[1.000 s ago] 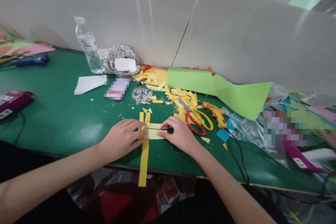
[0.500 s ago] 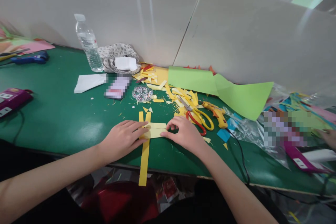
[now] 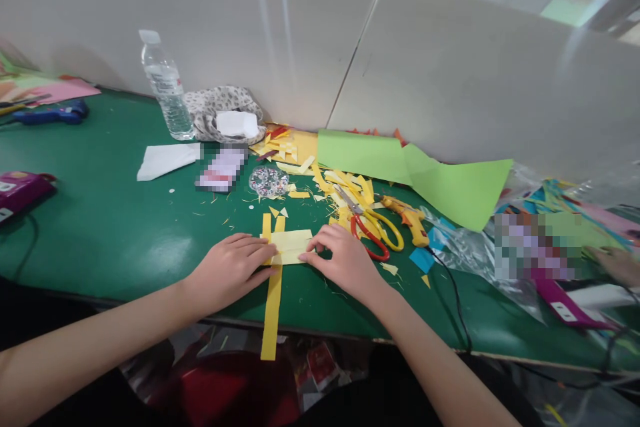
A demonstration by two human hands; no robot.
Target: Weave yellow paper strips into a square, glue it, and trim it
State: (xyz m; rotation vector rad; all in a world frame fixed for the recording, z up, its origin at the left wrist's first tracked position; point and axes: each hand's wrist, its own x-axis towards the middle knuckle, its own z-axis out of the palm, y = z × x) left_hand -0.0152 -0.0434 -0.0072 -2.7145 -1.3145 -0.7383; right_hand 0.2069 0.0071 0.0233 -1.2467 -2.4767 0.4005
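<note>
On the green table, pale yellow paper strips [image 3: 295, 248] lie crosswise over darker yellow strips, edge to edge with only a faint line between them. One long yellow strip [image 3: 271, 320] hangs past the table's front edge. My left hand [image 3: 230, 271] lies with its fingers stretched out flat, pressing where the strips cross; its fingertips hide part of the crossing. At the right end of the pale paper, my right hand [image 3: 345, 257] has thumb and fingers closed in a pinch on it. Scissors [image 3: 370, 230] with red and yellow handles lie just beyond my right hand.
A yellow glue gun [image 3: 407, 220] trails a black cord over the front edge. Green paper [image 3: 450, 183], yellow scraps and a clear round case [image 3: 269, 181] lie behind. A water bottle [image 3: 167, 90] stands at back left. Another person's hand [image 3: 617, 265] shows at far right.
The dark gap between the two pale strips has narrowed to a faint line as my right hand shifted slightly left. My left hand stays pressed on the crossing.
</note>
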